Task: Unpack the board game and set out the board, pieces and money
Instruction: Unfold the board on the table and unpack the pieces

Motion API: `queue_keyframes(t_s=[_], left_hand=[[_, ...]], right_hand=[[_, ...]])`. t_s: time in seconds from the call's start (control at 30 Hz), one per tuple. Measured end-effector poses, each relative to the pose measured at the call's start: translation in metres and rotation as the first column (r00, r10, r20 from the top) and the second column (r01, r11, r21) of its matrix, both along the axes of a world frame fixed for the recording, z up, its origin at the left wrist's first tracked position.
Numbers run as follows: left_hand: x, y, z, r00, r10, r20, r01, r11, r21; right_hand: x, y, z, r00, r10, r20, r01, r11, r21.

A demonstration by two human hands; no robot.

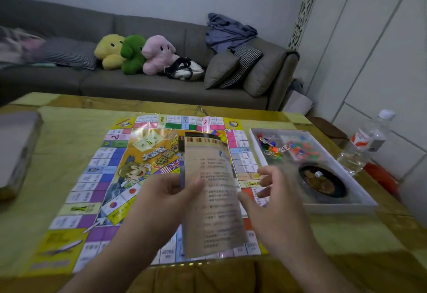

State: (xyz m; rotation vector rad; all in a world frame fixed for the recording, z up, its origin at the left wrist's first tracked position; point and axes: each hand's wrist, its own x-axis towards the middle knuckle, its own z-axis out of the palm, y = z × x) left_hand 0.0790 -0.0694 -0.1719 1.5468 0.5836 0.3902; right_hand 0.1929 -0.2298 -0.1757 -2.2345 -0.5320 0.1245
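Left hand [172,192] grips leaflet [213,198]; right hand [270,197] spread beside it.

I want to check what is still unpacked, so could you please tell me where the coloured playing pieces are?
In the head view, the coloured playing pieces lie in the white box tray, right of the game board.

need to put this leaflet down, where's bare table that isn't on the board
Bare table lies between the grey box lid at far left and the board. A narrower strip runs along the near edge right of the board, in front of the white tray. The far right is crowded: tray, then water bottle.
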Motion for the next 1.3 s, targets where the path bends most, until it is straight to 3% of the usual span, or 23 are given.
queue_keyframes(t_s=[0.03, 0.1, 0.17, 0.2, 0.3, 0.4, 0.5, 0.57, 0.63, 0.7, 0.8, 0.93, 1.2, 1.3], left_hand=[[-0.004, 0.0, 0.001, 1.0, 0.02, -0.003, -0.02, 0.999, 0.042], [-0.008, -0.001, 0.002, 0.999, 0.047, 0.01, -0.048, 0.996, 0.07], [-0.011, -0.003, 0.002, 0.998, 0.047, 0.042, -0.05, 0.996, 0.068], [-0.012, -0.005, 0.002, 0.997, 0.038, 0.067, -0.042, 0.997, 0.059], [-0.013, -0.013, 0.004, 0.993, 0.014, 0.118, -0.012, 1.0, -0.024], [-0.01, -0.017, 0.0, 0.993, -0.051, 0.103, 0.057, 0.997, -0.055], [-0.007, -0.015, -0.003, 0.995, -0.086, 0.053, 0.087, 0.996, -0.031], [-0.008, -0.009, 0.0, 0.995, -0.091, 0.038, 0.091, 0.996, 0.0], [-0.011, 0.002, 0.006, 0.999, -0.048, 0.018, 0.047, 0.998, 0.034], [-0.016, 0.018, 0.01, 1.0, 0.022, -0.021, -0.02, 0.997, 0.069], [-0.021, 0.034, 0.013, 0.987, 0.13, -0.094, -0.121, 0.988, 0.098], [-0.02, 0.036, 0.01, 0.963, 0.213, -0.165, -0.194, 0.973, 0.126], [-0.027, 0.044, 0.006, 0.956, 0.234, -0.176, -0.264, 0.948, -0.176], [-0.027, 0.062, -0.003, 0.936, 0.341, -0.087, -0.35, 0.879, -0.323]], right_hand=[[-0.009, 0.001, 0.001, 0.999, 0.037, 0.031, -0.038, 0.999, 0.016], [-0.023, 0.004, 0.001, 0.969, 0.218, -0.116, -0.2, 0.968, 0.152], [-0.033, 0.008, 0.0, 0.82, 0.438, -0.369, -0.298, 0.876, 0.378], [-0.036, 0.009, 0.0, 0.747, 0.518, -0.417, -0.316, 0.828, 0.463], [-0.044, 0.007, -0.009, 0.657, 0.614, -0.436, -0.344, 0.76, 0.551], [-0.035, 0.026, -0.006, 0.662, 0.524, -0.536, -0.305, 0.842, 0.446], [-0.02, 0.026, -0.008, 0.68, 0.523, -0.514, -0.349, 0.847, 0.401], [-0.013, 0.019, -0.004, 0.735, 0.375, -0.565, -0.212, 0.918, 0.334], [-0.004, -0.006, -0.006, 0.87, 0.181, -0.458, -0.052, 0.958, 0.281], [0.01, -0.025, -0.007, 0.94, 0.015, -0.341, 0.074, 0.966, 0.246], [0.031, -0.033, -0.003, 0.951, -0.077, -0.298, 0.158, 0.953, 0.258], [0.03, -0.032, -0.002, 0.967, -0.064, -0.247, 0.135, 0.95, 0.282], [0.03, -0.031, -0.007, 0.985, -0.107, -0.135, 0.147, 0.93, 0.336], [0.036, -0.033, -0.01, 0.964, -0.113, -0.241, 0.217, 0.858, 0.466]])
